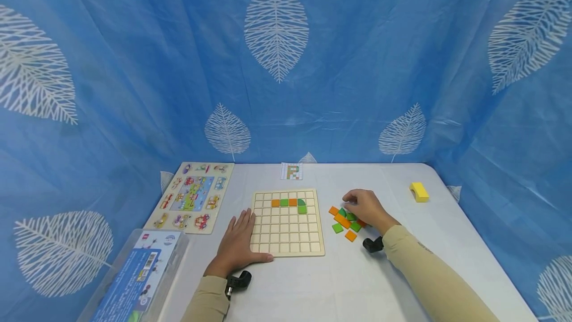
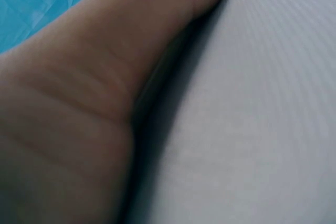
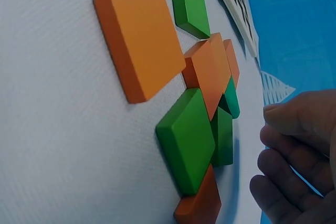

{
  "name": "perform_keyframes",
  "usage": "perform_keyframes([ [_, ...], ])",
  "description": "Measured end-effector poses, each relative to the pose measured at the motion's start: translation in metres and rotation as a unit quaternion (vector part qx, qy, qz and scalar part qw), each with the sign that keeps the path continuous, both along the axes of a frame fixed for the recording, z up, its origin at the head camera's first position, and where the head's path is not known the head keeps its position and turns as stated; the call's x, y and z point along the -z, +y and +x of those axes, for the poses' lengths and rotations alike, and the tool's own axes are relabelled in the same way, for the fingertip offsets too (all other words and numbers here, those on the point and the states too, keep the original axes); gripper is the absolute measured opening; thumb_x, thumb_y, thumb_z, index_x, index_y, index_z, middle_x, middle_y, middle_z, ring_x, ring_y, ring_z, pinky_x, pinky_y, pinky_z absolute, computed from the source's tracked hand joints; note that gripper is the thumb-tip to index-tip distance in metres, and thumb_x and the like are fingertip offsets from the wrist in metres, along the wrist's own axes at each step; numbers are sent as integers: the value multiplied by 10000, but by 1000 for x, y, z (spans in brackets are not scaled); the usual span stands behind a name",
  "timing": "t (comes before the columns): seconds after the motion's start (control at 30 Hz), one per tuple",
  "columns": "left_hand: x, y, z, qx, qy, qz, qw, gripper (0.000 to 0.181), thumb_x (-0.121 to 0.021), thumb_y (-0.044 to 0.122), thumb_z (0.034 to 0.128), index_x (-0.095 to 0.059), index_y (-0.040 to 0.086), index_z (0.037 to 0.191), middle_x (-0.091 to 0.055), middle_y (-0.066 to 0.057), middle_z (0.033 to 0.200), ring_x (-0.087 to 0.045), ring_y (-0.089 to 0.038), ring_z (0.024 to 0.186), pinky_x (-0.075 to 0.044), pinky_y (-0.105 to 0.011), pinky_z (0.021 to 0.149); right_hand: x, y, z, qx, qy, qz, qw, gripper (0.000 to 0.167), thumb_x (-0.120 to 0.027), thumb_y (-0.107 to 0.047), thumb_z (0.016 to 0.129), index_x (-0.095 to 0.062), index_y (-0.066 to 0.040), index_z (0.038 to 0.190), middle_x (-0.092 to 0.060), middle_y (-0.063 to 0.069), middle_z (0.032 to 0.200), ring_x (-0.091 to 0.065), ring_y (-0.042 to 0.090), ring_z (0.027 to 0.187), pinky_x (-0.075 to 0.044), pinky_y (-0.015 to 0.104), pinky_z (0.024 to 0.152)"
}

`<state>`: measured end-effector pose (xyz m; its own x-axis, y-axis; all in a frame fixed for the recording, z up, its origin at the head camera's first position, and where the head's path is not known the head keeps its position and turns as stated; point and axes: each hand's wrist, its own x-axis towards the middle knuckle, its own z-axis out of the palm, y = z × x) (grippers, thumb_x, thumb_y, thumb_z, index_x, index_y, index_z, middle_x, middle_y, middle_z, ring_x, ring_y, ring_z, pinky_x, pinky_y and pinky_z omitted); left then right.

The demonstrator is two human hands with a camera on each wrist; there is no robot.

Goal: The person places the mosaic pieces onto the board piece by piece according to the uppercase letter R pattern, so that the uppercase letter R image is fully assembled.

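Left hand (image 1: 239, 242): bare. Behind it, a long khaki left sleeve (image 1: 206, 302), plain cloth, creased near the cuff. Thumb side of the wrist: small black left camera (image 1: 241, 281), rounded, bent like an elbow; silvery bit (image 1: 229, 291) just beneath.

Right hand (image 1: 368, 206): bare. Behind it, matching khaki right sleeve (image 1: 442, 275), cuff at the wrist; small dark marking (image 1: 424, 247) further back, illegible. Black right camera (image 1: 373, 245) beside the cuff, similarly rounded.
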<state>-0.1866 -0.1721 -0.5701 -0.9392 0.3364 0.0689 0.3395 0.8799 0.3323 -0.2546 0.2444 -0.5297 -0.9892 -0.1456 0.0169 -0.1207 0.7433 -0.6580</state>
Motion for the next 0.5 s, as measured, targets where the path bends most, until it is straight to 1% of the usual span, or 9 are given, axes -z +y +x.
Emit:
perform_keyframes([
  [0.17, 2, -1, 0, 5, 30, -10, 10000, 1479, -676, 962, 628, -255, -18, 1653, -188, -168, 1724, -119, -318, 1590, -71, -519, 1271, 1, -1, 0, 36, -77, -23, 10000, 180, -777, -96, 970, -775, -63, 1147, -715, 59, 1079, -646, 271, 1003, -583, 474, 929],
  [0.3, 4, -2, -1, 12, 24, 8, 10000, 1487, -665, 973, 626, -241, -10, 1658, -177, -160, 1727, -105, -305, 1592, -57, -511, 1271, 2, 0, 1, -1, -56, -26, 10000, 175, -775, -87, 968, -774, -64, 1141, -712, 46, 1066, -640, 255, 983, -581, 466, 912],
  [0.5, 7, -3, -2, 29, 47, 10, 10000, 1494, -642, 991, 623, -239, -9, 1658, -178, -158, 1726, -102, -303, 1592, -52, -510, 1271, 1, -2, 3, -44, -101, -63, 9999, 183, -780, -66, 959, -770, -61, 1141, -711, 34, 1061, -635, 240, 973, -574, 463, 930],
])
